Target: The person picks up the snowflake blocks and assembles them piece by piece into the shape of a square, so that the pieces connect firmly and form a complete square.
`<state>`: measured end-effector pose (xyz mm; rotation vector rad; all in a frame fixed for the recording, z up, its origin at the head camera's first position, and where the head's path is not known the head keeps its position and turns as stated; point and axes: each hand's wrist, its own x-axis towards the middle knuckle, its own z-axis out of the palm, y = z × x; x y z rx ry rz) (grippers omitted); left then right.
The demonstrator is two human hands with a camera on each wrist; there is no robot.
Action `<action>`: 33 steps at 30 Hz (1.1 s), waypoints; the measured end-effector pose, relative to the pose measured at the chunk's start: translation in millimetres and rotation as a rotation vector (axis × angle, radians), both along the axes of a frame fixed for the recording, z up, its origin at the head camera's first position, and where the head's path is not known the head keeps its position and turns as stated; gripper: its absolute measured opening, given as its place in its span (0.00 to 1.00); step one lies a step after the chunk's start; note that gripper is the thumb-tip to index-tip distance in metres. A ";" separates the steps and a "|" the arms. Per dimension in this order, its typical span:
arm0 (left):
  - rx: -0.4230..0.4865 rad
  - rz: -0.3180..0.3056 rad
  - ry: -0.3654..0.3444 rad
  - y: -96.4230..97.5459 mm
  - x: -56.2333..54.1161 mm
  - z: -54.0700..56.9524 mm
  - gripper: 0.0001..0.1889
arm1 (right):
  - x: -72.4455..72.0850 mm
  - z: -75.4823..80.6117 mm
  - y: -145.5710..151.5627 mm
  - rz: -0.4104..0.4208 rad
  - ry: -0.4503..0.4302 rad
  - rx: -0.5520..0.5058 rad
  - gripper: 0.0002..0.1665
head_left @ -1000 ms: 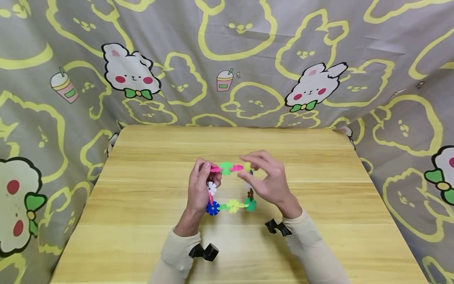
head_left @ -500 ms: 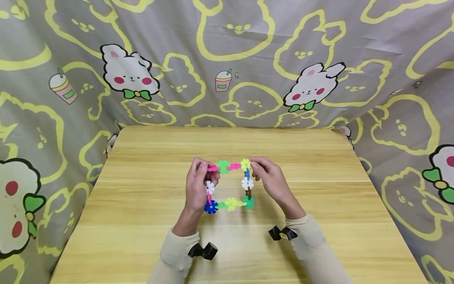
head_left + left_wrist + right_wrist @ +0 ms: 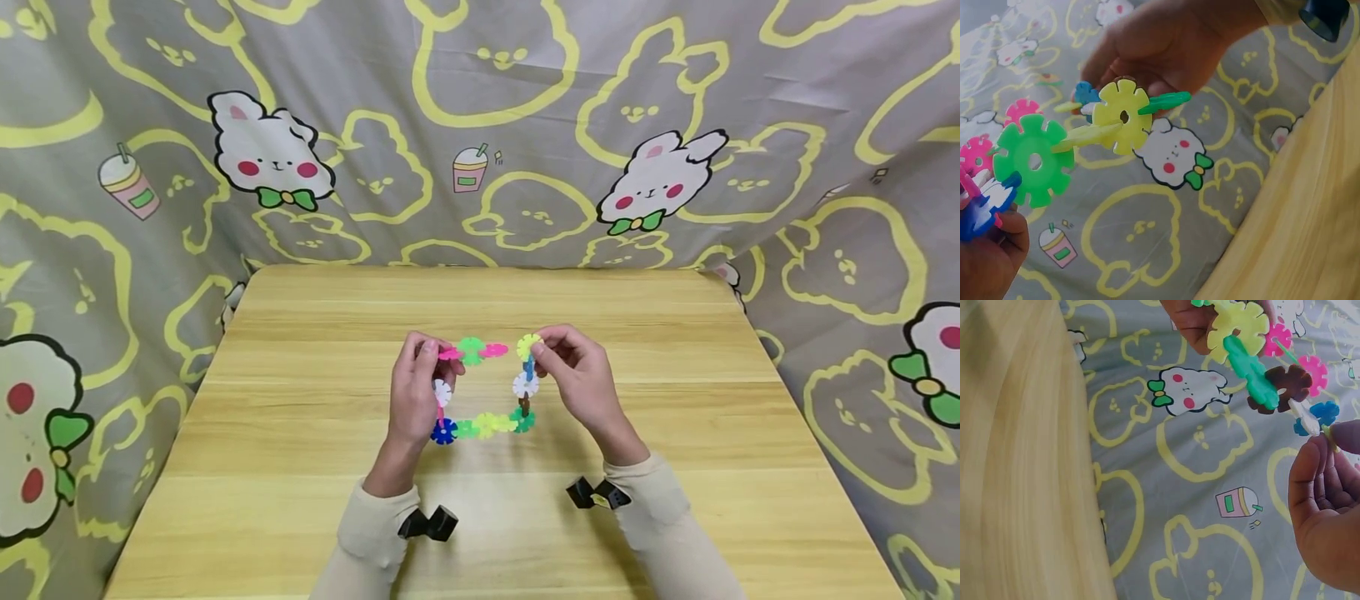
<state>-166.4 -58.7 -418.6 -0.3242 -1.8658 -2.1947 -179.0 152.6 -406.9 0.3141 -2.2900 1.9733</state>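
A chain of notched plastic snowflake discs (image 3: 487, 426) is bent into a near-square held above the table, with a small gap at its upper right corner. My left hand (image 3: 411, 387) grips its left side, fingers and thumb around the upper left corner by a pink disc (image 3: 450, 354). A white disc and a blue disc (image 3: 444, 431) hang below that hand. Between thumb and fingers my right hand (image 3: 587, 375) pinches the yellow end disc (image 3: 528, 347). Across the gap lies the other end, a pink disc (image 3: 496, 350). In the right wrist view, fingertips mostly hide the pinched disc.
The wooden table (image 3: 300, 467) stretches beneath both hands. A grey curtain (image 3: 375, 167) with rabbit prints hangs behind it and along both sides. Black wrist cameras (image 3: 429, 523) are strapped at both sleeves.
My right hand, spread around the corner at first, has come to pinch the yellow disc and moved it slightly right, away from the pink disc. The left hand keeps its grip.
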 end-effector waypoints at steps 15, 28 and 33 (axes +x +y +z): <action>-0.101 -0.013 0.023 4.5 0.3 -3.3 0.16 | 4.0 -0.7 -5.0 0.016 0.169 -0.002 0.04; -0.087 -0.038 -0.027 11.4 -1.0 -4.9 0.17 | 5.7 -10.6 -9.8 -0.047 0.225 -0.077 0.03; -0.081 -0.043 -0.053 12.3 -2.3 -8.3 0.17 | 4.9 -13.0 -11.7 -0.086 0.215 -0.072 0.03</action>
